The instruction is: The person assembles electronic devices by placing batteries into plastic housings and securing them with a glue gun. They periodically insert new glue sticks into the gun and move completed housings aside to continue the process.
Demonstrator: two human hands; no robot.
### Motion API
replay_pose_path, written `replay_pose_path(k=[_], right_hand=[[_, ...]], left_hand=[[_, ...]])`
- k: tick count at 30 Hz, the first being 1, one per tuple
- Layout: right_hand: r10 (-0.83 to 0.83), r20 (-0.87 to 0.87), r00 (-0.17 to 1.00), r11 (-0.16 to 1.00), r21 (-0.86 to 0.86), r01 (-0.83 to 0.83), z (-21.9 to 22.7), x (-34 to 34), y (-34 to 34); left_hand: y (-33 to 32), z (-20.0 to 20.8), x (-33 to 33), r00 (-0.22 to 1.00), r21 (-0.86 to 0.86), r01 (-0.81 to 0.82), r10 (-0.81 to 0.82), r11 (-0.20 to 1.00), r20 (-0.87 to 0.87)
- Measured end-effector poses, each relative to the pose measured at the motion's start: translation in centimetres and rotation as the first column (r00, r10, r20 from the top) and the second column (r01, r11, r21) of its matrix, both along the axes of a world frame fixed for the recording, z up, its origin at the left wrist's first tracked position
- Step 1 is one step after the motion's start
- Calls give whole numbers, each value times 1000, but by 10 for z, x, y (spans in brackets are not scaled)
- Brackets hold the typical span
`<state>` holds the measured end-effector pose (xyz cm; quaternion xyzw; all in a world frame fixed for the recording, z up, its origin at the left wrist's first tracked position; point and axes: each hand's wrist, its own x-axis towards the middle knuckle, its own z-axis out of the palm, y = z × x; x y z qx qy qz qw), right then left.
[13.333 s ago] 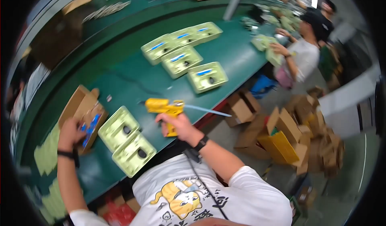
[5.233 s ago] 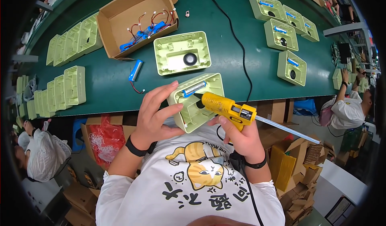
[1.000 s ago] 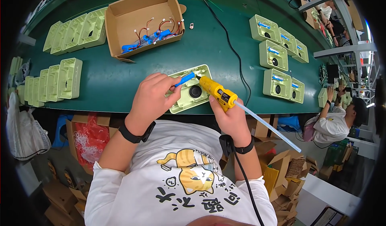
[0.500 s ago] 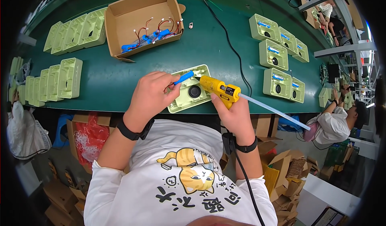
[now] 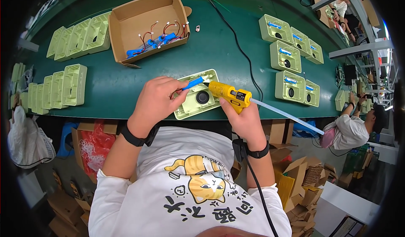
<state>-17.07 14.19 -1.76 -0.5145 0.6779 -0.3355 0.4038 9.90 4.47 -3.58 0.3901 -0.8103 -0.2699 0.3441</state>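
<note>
My left hand [image 5: 162, 95] pinches a blue cylindrical battery [image 5: 193, 83] by its near end, holding it above a pale green plastic housing [image 5: 188, 108]. A round black speaker [image 5: 202, 97] sits inside that housing, which lies at the table's near edge. My right hand [image 5: 241, 118] is wrapped round a yellow hot glue gun [image 5: 223, 90]. Its dark nozzle is close to the battery's far end, over the housing; whether they touch I cannot tell. A long translucent glue stick [image 5: 287, 116] sticks out of the gun's back toward the lower right.
A cardboard box [image 5: 139, 15] of blue batteries with wires stands at the back. Rows of green housings [image 5: 75, 85] line the left; several housings with batteries [image 5: 290, 87] stand at the right. A black cable [image 5: 236, 36] crosses the green table [image 5: 219, 39]. A co-worker [image 5: 350, 125] sits at right.
The view has shifted slightly, moving the whole scene a little. Both hands keep their holds on the battery and the glue gun, with hardly any movement between them.
</note>
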Motion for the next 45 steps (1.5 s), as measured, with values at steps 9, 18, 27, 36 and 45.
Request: replay_pose_path(k=[9, 18, 27, 36, 45], right_hand=[[-32, 163, 986, 999, 36, 27, 0, 0, 7], [-76, 221, 972, 993, 107, 54, 7, 5, 19], [-81, 283, 956, 990, 133, 45, 9, 12, 14], [-54, 275, 960, 986, 168, 7, -10, 6, 18], [-108, 166, 980, 986, 140, 85, -14, 16, 23]], left_hand=[[-6, 17, 1, 939, -116, 131, -86, 985, 333], [-12, 30, 6, 897, -278, 184, -46, 943, 440], [-22, 24, 5, 835, -209, 336, -187, 919, 517], [-36, 12, -2, 948, 111, 226, -245, 968, 205], [-70, -5, -25, 944, 434, 246, -315, 867, 93]])
